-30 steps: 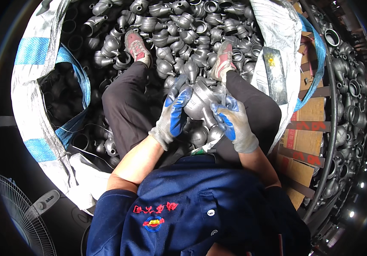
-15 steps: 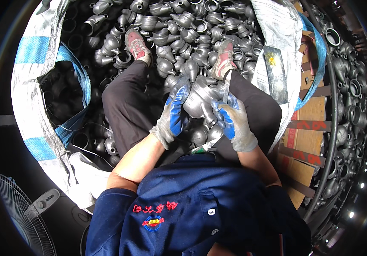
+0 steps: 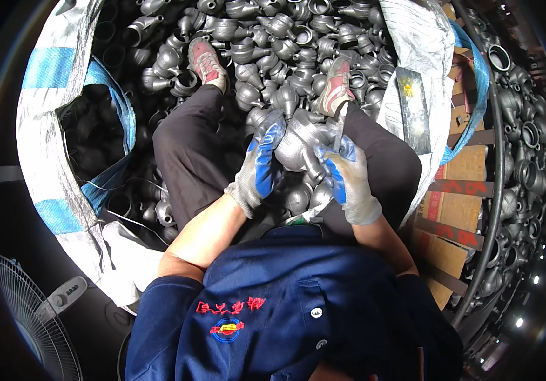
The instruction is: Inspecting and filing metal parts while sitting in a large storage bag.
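Between my knees I hold a grey metal casting [image 3: 299, 143], round-bodied with a short spout that points down toward my right hand. My left hand [image 3: 260, 159], in a grey glove with a blue palm, is closed round the casting's left side. A narrow flat metal blade [image 3: 339, 132] stands up out of my right hand [image 3: 348, 174], gloved the same way, with its fingers closed round the tool's lower part. That hand sits close against the casting's right side; whether the blade touches the metal I cannot tell. The tool's handle is hidden in the glove.
Many similar castings [image 3: 273, 54] lie heaped under and beyond my feet inside a large white bag [image 3: 50, 136] with blue straps. A flat, stained plate [image 3: 414, 111] leans on the bag's right side. More castings [image 3: 527, 171] lie farther right, past cardboard [image 3: 457, 216]. A fan [image 3: 28, 317] stands at lower left.
The view has shifted slightly. Both hands keep their hold on the casting and the blade, with hardly any movement between them.
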Tool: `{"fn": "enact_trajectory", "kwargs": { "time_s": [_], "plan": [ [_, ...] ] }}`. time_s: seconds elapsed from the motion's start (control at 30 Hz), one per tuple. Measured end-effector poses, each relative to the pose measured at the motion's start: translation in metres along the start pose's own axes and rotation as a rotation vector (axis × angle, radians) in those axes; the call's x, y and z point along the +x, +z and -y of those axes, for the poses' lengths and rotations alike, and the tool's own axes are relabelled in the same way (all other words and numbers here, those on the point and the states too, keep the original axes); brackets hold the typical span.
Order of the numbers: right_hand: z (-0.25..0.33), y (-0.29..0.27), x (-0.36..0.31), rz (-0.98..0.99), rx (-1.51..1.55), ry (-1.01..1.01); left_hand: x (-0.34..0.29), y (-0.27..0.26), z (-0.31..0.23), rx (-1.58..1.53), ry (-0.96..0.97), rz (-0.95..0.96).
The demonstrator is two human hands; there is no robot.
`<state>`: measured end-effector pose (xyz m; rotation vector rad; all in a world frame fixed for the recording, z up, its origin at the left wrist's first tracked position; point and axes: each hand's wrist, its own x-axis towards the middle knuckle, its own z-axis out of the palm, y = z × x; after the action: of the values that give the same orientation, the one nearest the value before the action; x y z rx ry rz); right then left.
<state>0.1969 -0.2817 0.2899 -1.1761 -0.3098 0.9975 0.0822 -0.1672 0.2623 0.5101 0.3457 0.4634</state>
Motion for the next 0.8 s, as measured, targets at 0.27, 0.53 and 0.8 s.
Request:
{"fn": "enact_trajectory", "kwargs": {
  "time_s": [0.27,0.53,0.8],
  "plan": [
    [0.008,-0.008,-0.018,-0.044,-0.288,-0.175,0.004,-0.009,0.002,-0.082,-0.039,-0.091],
    [0.014,-0.017,-0.023,-0.075,-0.729,-0.129,-0.001,-0.004,-0.007,-0.194,-0.118,-0.063],
    [0.001,0.003,-0.019,-0.005,-0.891,-0.684,0.008,-0.011,0.015,-0.267,-0.073,-0.053]
  ]
}}
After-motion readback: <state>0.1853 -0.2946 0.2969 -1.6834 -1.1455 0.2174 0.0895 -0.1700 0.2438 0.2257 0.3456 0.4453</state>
